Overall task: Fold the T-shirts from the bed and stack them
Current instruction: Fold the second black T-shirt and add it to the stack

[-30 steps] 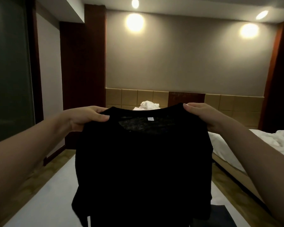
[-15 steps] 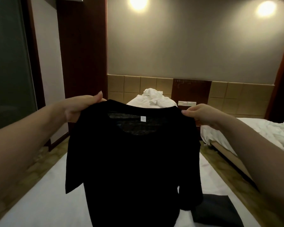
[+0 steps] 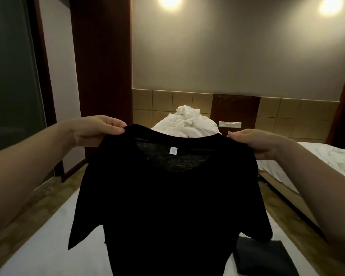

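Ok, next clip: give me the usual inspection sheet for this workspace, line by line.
Surface: white bed, bare sheet on the near left.
Job's things: black T-shirt held up unfolded by its shoulders, white neck label facing the camera; folded dark garment lying on the bed at lower right.
Clutter: heap of crumpled white cloth at the far end of the bed.
Grippers: left hand pinches the left shoulder, right hand the right shoulder.
Cables: nothing seen.
Surroundings: second bed with rumpled white bedding to the right, wall switch panel, dim room with wall lights.
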Action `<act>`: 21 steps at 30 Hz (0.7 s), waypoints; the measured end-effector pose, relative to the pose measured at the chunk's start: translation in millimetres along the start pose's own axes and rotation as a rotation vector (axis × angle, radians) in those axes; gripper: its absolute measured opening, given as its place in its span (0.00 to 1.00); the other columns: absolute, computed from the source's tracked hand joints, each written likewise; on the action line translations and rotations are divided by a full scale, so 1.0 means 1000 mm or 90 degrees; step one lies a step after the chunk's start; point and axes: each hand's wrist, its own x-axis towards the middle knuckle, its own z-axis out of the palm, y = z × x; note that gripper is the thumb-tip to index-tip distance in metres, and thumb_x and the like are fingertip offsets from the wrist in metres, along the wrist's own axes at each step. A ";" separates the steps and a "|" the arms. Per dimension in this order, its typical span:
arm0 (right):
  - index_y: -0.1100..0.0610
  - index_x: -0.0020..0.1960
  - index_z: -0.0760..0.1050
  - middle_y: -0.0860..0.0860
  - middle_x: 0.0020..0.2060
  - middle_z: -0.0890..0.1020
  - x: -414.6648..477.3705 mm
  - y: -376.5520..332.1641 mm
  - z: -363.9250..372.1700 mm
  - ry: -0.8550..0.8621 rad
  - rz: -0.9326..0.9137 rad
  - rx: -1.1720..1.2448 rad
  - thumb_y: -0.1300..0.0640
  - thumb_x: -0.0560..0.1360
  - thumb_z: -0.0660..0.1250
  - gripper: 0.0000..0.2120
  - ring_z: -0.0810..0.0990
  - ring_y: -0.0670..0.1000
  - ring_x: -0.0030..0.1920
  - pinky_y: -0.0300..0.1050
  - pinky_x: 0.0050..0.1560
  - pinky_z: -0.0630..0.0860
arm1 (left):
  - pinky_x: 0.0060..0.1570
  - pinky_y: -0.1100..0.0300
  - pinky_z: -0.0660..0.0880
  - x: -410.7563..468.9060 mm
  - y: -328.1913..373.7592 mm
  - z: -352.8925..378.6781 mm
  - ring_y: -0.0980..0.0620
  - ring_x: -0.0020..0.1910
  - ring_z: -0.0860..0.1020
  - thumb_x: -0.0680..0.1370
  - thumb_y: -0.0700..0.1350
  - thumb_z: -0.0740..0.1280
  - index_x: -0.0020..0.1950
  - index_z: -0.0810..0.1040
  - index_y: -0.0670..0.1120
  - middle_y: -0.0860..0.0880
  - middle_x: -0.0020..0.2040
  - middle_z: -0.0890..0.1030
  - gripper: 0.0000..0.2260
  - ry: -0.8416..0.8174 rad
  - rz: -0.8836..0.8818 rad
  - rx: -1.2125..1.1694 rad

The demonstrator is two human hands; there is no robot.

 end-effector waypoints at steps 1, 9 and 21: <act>0.64 0.59 0.73 0.53 0.38 0.75 0.001 0.001 -0.001 -0.010 -0.012 -0.002 0.50 0.72 0.61 0.22 0.80 0.44 0.34 0.35 0.35 0.74 | 0.41 0.57 0.78 0.001 0.000 0.000 0.49 0.39 0.79 0.60 0.47 0.81 0.46 0.80 0.42 0.44 0.41 0.78 0.20 0.004 0.008 -0.001; 0.60 0.49 0.80 0.54 0.41 0.78 0.006 -0.001 -0.004 -0.112 -0.079 -0.006 0.47 0.60 0.79 0.24 0.80 0.47 0.41 0.37 0.41 0.76 | 0.39 0.57 0.80 0.003 0.000 0.000 0.47 0.41 0.81 0.57 0.48 0.82 0.53 0.77 0.40 0.42 0.44 0.79 0.29 -0.023 -0.004 0.004; 0.56 0.43 0.76 0.51 0.37 0.77 0.003 -0.018 0.022 0.122 -0.168 -0.240 0.51 0.76 0.64 0.09 0.78 0.43 0.36 0.39 0.41 0.72 | 0.34 0.61 0.71 0.003 0.004 0.013 0.52 0.32 0.74 0.69 0.58 0.71 0.40 0.77 0.44 0.46 0.35 0.74 0.16 0.139 0.029 0.182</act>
